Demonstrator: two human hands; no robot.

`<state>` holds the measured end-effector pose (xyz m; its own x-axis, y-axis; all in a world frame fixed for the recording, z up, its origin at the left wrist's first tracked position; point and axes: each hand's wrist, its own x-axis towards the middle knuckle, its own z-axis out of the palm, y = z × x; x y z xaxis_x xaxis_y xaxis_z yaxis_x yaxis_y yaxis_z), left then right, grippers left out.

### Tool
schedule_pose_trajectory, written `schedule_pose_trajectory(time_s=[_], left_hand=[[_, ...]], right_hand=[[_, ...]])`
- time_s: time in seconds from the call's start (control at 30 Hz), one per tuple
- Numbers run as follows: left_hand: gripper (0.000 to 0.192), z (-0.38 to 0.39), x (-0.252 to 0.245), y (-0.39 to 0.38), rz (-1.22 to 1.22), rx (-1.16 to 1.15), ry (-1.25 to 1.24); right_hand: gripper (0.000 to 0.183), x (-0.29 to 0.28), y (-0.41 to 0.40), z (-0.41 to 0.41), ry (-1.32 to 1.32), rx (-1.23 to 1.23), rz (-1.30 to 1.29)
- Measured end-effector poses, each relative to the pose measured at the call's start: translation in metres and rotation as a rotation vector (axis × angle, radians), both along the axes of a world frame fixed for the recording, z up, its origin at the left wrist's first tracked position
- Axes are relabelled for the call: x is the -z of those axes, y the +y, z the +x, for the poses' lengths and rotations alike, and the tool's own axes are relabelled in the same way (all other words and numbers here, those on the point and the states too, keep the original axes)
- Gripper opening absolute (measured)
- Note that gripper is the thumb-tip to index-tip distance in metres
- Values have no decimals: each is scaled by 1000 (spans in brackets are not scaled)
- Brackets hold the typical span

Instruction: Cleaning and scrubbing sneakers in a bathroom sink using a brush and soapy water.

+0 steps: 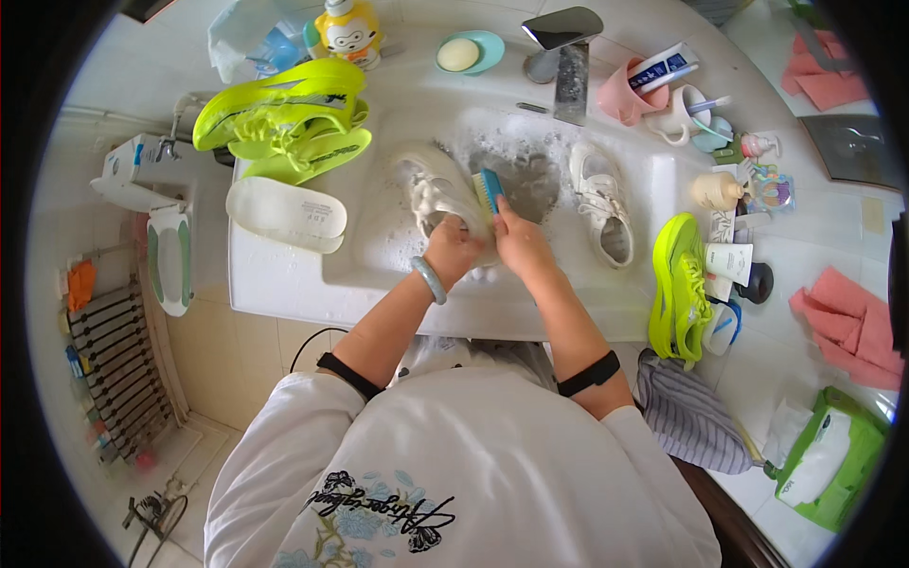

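My left hand (452, 254) grips a wet white lace-up shoe (437, 181) at its heel, some fingers inside the opening. The shoe lies tilted in the white sink basin (369, 241), toe pointing away from me. In my right hand (522, 240) is a blue scrubbing brush (491, 190). Its pale bristles face the shoe's right side and appear to touch it. Soap foam (511, 131) and cloudy water lie around the drain side of the basin. A second white shoe (602, 206) rests in the basin at the right, its opening towards me.
Neon-yellow shoes (284, 113) and a white insole (287, 213) lie on the sink's left ledge. Another neon shoe (680, 287) stands at the right edge. The faucet (572, 82) overhangs the back. Soap in a dish (490, 53) and a pink cup (625, 92) line the rear.
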<state>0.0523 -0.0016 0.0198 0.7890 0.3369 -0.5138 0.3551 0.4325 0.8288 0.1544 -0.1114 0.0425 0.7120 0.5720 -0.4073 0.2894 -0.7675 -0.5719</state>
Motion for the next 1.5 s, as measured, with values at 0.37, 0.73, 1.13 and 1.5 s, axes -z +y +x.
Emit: schedule_pose_trajectory(time_s=[0.37, 0.73, 1.13, 1.5], left_hand=[[20, -26, 32, 16, 147, 97, 63], [53, -31, 32, 37, 100, 254, -175], [35, -25, 11, 30, 476, 337, -166], [48, -20, -28, 49, 381, 464, -82]], right_hand=[[48, -16, -14, -60, -67, -215, 95], [51, -16, -57, -74, -287, -334, 255], [51, -24, -20, -80, -262, -153, 218], [48, -18, 16, -43, -181, 7, 88]])
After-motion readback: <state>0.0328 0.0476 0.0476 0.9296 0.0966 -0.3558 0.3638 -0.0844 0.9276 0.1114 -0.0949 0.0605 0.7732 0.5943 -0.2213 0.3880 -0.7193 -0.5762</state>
